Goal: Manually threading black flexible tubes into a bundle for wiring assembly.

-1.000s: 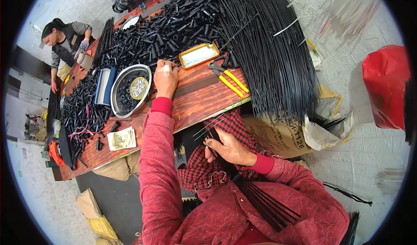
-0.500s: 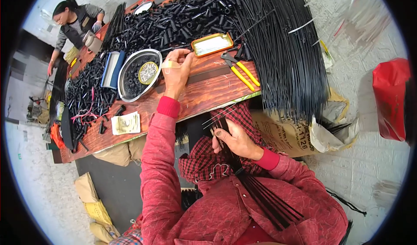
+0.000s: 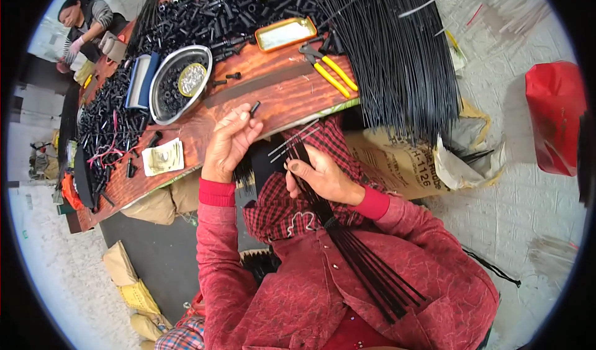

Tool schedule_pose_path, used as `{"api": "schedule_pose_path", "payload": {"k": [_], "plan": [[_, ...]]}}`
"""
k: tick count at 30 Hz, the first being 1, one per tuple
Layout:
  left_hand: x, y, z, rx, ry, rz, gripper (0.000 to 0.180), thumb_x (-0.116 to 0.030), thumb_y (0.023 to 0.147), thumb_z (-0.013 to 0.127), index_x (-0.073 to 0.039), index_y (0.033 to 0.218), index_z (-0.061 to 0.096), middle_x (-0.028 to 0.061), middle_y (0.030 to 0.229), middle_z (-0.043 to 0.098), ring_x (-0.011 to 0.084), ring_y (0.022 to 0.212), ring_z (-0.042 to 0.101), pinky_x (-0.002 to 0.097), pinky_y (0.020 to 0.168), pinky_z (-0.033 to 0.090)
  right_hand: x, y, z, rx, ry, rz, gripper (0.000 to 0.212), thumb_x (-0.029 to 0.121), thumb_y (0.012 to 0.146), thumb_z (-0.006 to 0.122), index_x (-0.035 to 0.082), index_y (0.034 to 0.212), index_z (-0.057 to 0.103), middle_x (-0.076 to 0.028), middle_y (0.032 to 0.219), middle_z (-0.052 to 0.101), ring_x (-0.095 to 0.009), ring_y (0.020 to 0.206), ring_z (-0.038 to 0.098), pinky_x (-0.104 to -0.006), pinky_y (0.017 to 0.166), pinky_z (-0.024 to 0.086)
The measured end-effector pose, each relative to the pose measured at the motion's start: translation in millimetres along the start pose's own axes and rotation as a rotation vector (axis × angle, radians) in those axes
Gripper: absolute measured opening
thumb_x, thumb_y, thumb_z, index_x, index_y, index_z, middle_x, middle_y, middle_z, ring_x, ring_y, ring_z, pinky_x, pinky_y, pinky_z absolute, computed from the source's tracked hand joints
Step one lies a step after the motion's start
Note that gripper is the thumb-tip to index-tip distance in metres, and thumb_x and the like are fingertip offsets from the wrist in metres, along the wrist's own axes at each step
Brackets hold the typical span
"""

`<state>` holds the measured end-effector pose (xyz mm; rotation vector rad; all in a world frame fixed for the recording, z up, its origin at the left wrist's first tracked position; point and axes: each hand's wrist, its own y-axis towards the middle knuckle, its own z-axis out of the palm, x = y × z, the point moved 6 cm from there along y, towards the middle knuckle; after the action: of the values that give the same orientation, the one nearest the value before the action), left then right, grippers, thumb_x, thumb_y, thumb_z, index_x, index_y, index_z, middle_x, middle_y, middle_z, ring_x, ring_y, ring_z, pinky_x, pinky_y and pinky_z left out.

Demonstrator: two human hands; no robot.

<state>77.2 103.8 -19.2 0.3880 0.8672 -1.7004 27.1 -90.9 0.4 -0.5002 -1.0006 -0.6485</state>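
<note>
The left hand (image 3: pixel 232 140) pinches a short black tube (image 3: pixel 255 108) near the edge of the surface (image 3: pixel 282 100); loosening could drop it. The right hand (image 3: pixel 324 177) clasps thin black rods (image 3: pixel 340 237); a slack grip could scatter them.

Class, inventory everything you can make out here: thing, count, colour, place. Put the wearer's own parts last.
Wooden table: one, reddish brown, centre
Short tubes: countless, black, heaped on table
Thin rods: countless, black, table's right end
Oval bowl: one, silver, left of centre
Round tin: one, yellow-rimmed, inside bowl
Box: one, blue, left of bowl
Rectangular tray: one, orange-rimmed, beyond pliers
Pliers: one, yellow-handled, table's right half
Folded paper: pale, count unclear, near edge
Printed sack: one, brown, below table
Red bag: one, red, far right
Co-worker: one, striped sleeves, upper left
Left hand: one, red-cuffed, holding one black tube
Right hand: one, red-cuffed, gripping one black strand bundle
</note>
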Motion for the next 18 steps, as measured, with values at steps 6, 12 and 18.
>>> {"api": "schedule_pose_path", "payload": {"k": [6,12,18], "plan": [[-63,48,31,-0.142,0.413,0.264,0.038,0.012,0.085,0.040,0.001,0.119,0.052,0.0117,0.101,0.059,0.0220,0.089,0.064,0.0386,0.084,0.059,1,-5,-8,-0.056,0.009,0.028,0.033,0.035,0.101,0.051,0.002,0.101,0.046,-0.009,0.077,0.062,-0.017,0.065,0.063,-0.0293,0.062,0.053],[-108,141,32,-0.265,0.927,0.369,0.047,0.008,0.079,0.042,-0.001,0.125,0.053,0.0012,0.087,0.049,0.0106,0.072,0.057,0.0231,0.065,0.052,10,-8,-18,-0.040,0.009,-0.041,0.028,0.027,0.103,0.048,0.000,0.101,0.047,-0.008,0.075,0.062,-0.015,0.065,0.063,-0.0287,0.062,0.053],[-126,213,32,-0.583,1.831,0.522,0.049,-0.044,0.087,0.060,0.005,0.083,0.069,0.0199,0.077,0.068,0.0333,0.071,0.067,0.0415,0.069,0.052,16,-8,-26,-0.032,0.026,-0.026,0.028,0.029,0.103,0.047,0.001,0.105,0.045,-0.009,0.079,0.061,-0.016,0.067,0.062,-0.0291,0.064,0.052]]}}
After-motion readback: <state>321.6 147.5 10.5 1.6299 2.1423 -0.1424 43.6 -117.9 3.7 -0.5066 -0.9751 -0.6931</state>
